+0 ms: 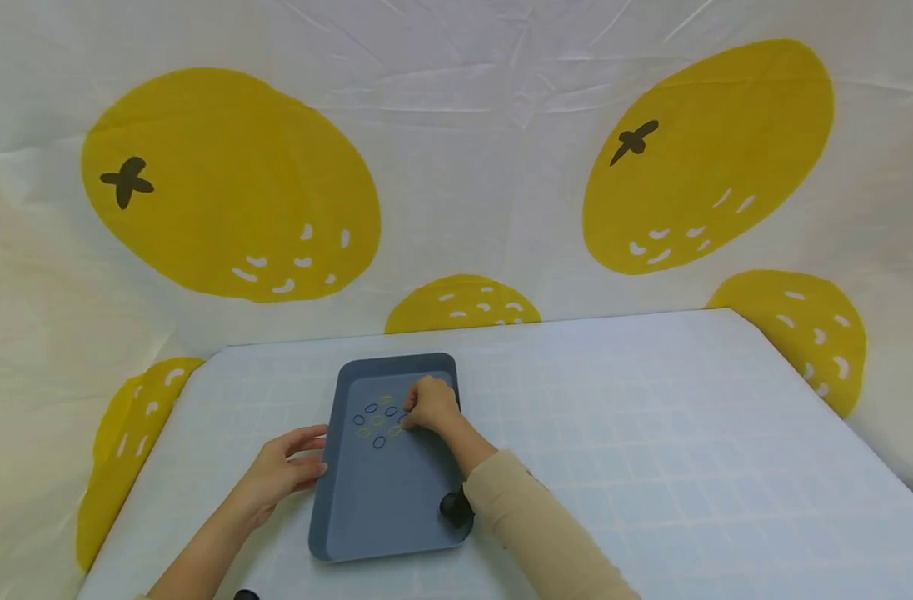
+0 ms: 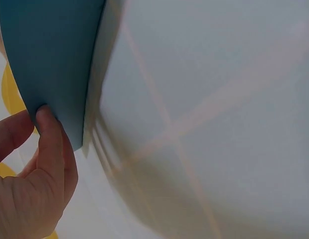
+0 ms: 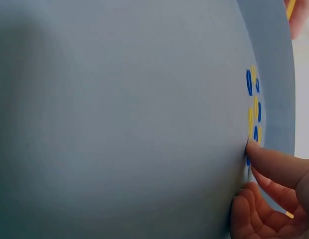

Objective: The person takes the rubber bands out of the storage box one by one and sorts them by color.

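Note:
A grey-blue rectangular tray (image 1: 389, 504) lies on the table, with several thin blue rings (image 3: 249, 82) and yellow rings (image 3: 256, 107) grouped flat in its far half. They resemble small rubber bands. At the tray's left side, my left hand (image 1: 276, 471) touches the outer wall with extended fingers and thumb. My right hand (image 1: 431, 406) reaches over the right side into the ring group. Its thumb touches the tray floor beside a blue ring, while the fingertips stay slightly apart from the thumb. Part of the group is hidden behind this hand.
A pale checked cloth covers the table (image 1: 651, 450). Behind it hangs a white curtain (image 1: 471, 192) printed with large yellow fruit. A black device (image 1: 454, 508) on my right wrist hangs over the tray's near right corner.

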Available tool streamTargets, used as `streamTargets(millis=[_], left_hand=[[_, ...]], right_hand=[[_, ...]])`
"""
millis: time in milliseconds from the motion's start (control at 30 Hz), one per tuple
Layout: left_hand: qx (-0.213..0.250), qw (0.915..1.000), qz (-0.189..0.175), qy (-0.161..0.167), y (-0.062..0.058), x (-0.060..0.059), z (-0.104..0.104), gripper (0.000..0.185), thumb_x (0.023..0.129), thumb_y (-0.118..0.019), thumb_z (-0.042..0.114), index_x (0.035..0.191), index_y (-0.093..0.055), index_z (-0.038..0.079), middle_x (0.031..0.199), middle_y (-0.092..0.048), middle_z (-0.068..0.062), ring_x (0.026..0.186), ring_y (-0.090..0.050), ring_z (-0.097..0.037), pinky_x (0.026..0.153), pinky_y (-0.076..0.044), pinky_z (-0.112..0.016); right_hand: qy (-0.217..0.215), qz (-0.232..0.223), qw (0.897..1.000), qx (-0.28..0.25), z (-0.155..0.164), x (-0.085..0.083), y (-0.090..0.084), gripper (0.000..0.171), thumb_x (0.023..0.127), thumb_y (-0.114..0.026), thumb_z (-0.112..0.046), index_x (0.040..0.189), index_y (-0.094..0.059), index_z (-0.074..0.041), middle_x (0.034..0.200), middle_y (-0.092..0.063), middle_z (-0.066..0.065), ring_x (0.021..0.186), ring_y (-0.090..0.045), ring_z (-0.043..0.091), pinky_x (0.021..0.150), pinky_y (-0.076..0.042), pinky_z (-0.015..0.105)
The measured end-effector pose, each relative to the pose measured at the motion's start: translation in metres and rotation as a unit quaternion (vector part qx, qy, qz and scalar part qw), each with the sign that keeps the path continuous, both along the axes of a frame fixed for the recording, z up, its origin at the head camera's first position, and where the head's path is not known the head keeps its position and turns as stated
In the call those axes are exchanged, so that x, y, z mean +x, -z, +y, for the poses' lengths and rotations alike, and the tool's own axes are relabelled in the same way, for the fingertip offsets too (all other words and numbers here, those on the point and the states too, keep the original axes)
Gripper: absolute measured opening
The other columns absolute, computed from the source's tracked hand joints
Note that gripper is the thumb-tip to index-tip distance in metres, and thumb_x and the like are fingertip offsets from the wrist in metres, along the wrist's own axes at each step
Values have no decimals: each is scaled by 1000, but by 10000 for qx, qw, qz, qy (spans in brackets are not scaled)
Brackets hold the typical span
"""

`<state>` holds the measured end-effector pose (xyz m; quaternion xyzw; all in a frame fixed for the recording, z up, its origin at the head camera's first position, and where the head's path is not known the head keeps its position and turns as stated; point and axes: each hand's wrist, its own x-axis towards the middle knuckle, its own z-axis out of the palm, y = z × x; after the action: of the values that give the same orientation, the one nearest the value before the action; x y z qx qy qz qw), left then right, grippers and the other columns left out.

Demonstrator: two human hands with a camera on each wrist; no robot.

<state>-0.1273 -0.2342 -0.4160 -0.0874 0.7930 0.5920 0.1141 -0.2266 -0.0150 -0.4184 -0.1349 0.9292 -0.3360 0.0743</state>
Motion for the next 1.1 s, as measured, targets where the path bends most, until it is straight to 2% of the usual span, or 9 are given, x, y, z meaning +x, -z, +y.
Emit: streamTargets(millis=[233, 467, 600, 700, 800, 867, 1100], left_hand=[[-33, 10000, -19, 36, -1, -4, 2, 60, 80, -61, -12, 136, -39, -6, 127, -45, -29, 103, -59, -26, 74, -54, -34], [-203, 9997, -36, -89, -2, -4, 4, 59, 79, -61, -12, 135, -41, -6, 125, -48, -29, 93, -61, -22, 71, -54, -34], [-281, 9996, -14, -59, -3, -5, 5, 60, 79, -61, -13, 135, -41, -6, 124, -47, -30, 93, -61, -24, 71, -54, -36], [-287, 9996, 26, -32, -3, -4, 4, 60, 79, -61, -13, 135, -39, -8, 124, -47, -31, 94, -61, -24, 71, -54, -36], [-202, 9998, 22, -53, -1, -3, 5, 59, 79, -60, -13, 134, -40, -9, 124, -47, -30, 94, -61, -24, 71, -54, -36], [-126, 9999, 13, -62, 0, -2, 5, 58, 80, -60, -12, 134, -40, -9, 123, -48, -30, 93, -62, -24, 71, -54, -36], [-92, 9999, 56, -89, 0, 0, 2, 60, 79, -61, -13, 134, -40, -9, 123, -47, -30, 92, -62, -24, 71, -54, -37]], right_hand=[[-146, 267, 9991, 283, 1, 2, -1, 21, 71, -80, -12, 62, -62, -9, 58, -53, -4, 54, -46, 10, 51, -38, 23], [-111, 17, 9983, 576, -2, 4, -2, 28, 79, -74, -15, 57, -58, -10, 56, -50, -4, 49, -41, 10, 44, -32, 22], [-168, -28, 9978, 648, -2, 5, -3, 32, 81, -71, -16, 54, -54, -11, 54, -49, -5, 47, -38, 9, 42, -29, 22], [-199, -175, 9993, 245, 1, 4, -4, 30, 80, -71, -13, 55, -56, -8, 54, -49, -3, 48, -39, 10, 43, -30, 22], [-176, -466, 9980, -401, 6, 2, -5, 24, 78, -71, -7, 58, -60, -3, 54, -53, -1, 48, -44, 10, 44, -35, 22], [-145, -749, 9939, -796, 9, 0, -5, 21, 79, -71, -4, 60, -62, 0, 54, -54, 1, 48, -47, 11, 45, -39, 23], [-223, -1594, 9730, -1656, 13, -7, -13, 11, 79, -71, 0, 70, -67, 6, 56, -59, 5, 50, -54, 12, 53, -50, 27]])
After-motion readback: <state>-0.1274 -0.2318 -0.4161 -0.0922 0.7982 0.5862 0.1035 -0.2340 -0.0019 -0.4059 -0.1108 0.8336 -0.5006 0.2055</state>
